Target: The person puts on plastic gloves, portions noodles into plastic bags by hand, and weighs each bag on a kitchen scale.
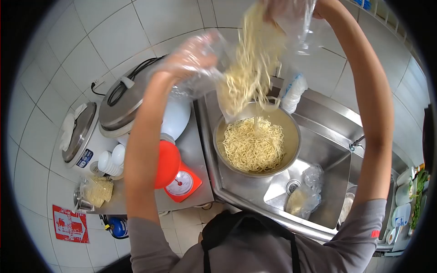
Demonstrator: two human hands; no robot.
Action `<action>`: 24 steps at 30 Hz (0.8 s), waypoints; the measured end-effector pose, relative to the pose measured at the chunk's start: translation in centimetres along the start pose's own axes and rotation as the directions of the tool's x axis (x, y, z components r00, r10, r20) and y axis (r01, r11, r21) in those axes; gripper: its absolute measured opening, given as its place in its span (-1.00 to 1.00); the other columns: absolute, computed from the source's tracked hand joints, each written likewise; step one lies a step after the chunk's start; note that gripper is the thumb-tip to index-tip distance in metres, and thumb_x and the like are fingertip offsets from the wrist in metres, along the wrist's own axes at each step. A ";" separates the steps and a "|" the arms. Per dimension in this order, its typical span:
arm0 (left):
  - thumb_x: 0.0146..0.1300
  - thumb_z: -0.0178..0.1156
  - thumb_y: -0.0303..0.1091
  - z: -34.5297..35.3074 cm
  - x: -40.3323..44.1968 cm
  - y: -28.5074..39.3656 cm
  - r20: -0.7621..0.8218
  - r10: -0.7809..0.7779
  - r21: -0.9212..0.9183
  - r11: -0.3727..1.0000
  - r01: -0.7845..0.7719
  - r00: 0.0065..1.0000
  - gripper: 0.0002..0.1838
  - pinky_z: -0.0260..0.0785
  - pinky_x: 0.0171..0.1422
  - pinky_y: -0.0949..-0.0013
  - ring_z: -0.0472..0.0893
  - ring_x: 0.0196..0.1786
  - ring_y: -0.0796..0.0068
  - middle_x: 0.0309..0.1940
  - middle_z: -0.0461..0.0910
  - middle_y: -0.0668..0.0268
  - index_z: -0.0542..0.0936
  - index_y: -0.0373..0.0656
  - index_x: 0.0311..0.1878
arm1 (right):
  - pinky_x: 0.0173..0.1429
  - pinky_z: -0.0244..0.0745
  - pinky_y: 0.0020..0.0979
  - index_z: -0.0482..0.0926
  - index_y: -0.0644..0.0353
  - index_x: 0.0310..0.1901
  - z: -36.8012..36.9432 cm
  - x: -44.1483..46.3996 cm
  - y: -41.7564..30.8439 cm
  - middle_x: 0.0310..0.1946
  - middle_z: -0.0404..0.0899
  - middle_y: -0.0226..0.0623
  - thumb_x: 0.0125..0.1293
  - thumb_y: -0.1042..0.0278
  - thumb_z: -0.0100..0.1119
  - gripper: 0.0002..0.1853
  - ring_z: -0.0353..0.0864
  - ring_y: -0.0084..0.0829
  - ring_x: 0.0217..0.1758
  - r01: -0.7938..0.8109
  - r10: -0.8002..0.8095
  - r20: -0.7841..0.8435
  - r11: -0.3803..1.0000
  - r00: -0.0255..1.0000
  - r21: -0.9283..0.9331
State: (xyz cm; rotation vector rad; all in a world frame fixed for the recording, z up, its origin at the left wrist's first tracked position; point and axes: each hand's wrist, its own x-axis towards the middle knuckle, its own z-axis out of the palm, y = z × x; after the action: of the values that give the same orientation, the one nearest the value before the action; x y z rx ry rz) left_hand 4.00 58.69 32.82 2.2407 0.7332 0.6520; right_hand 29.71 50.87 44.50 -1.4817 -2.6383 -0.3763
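At left, we held our left hand (195, 54), covered in clear plastic, beside the hanging noodles (250, 63); blur prevented us from telling its finger closure. The noodles hung above the metal bowl (292, 136), over a loose noodle pile (252, 145) inside it. We judged the strands soft, flexible and prone to slipping or tearing, light singly but heavier in bulk; a broad, gentle hold with support underneath suited them. At right, our blurred right hand (284, 10) appeared closed on the upper strands.
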 end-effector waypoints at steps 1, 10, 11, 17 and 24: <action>0.04 0.25 -0.32 1.0 0.5 -1.1 0.081 -0.044 0.053 0.998 0.039 0.996 -0.25 0.40 -0.18 0.44 0.51 -0.23 0.54 -0.11 0.50 0.21 0.17 -0.28 0.30 | -0.21 0.42 -0.47 0.60 0.29 -0.29 -0.3 0.1 -0.2 -0.34 0.62 -0.22 0.11 0.35 0.18 -0.81 0.51 -0.50 -0.34 -0.005 -0.015 0.217 0.996 0.976 0.092; 0.04 0.10 -0.69 11.5 -2.6 -7.6 -0.012 0.143 -0.660 0.742 -0.115 0.990 -0.29 0.39 0.04 0.44 0.45 0.03 0.51 0.10 0.39 0.23 0.16 -0.20 0.31 | -0.05 0.45 -0.22 0.49 0.16 -0.03 25.9 -2.8 -11.1 -0.19 0.55 -0.08 0.18 0.12 0.04 -0.61 0.57 -0.19 -0.14 -0.373 0.598 -0.205 0.694 0.775 0.616; 0.05 0.11 -0.68 12.6 -2.5 -9.0 -0.032 0.203 -0.571 0.800 -0.184 0.979 -0.27 0.38 0.06 0.45 0.44 0.04 0.51 0.11 0.38 0.22 0.13 -0.19 0.33 | -0.09 0.47 -0.21 0.52 0.19 -0.08 27.3 -2.4 -12.2 -0.21 0.56 -0.05 0.16 0.16 0.04 -0.64 0.59 -0.18 -0.19 -0.436 0.612 -0.058 0.624 0.789 0.649; -0.01 0.23 -0.53 18.4 -4.6 -11.6 0.173 0.031 -0.275 0.961 0.018 0.984 -0.08 0.15 0.25 0.47 0.34 0.15 0.49 0.16 0.35 0.20 -0.04 -0.10 0.41 | -0.12 0.42 -0.21 0.61 0.23 -0.31 32.6 -0.2 -7.6 -0.31 0.58 -0.07 -0.04 0.27 0.18 -0.74 0.56 -0.13 -0.23 -0.137 -0.038 0.574 0.956 0.818 0.259; -0.02 0.10 -0.55 16.5 -3.7 -12.5 0.246 -0.085 -0.381 0.908 0.177 0.965 -0.13 0.07 0.31 0.47 0.19 0.30 0.47 0.31 0.17 0.11 -0.07 -0.22 0.40 | -0.16 0.39 -0.31 0.57 0.26 -0.26 20.0 -3.4 -6.6 -0.32 0.55 -0.17 0.28 0.18 -0.04 -0.69 0.52 -0.31 -0.23 -0.230 0.104 0.237 0.763 0.966 0.604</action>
State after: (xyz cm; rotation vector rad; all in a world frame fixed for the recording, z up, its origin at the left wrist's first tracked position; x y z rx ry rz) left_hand 7.72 56.51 12.27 1.8306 0.5719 0.4262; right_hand 26.72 49.93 23.41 -1.5281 -2.3471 0.6444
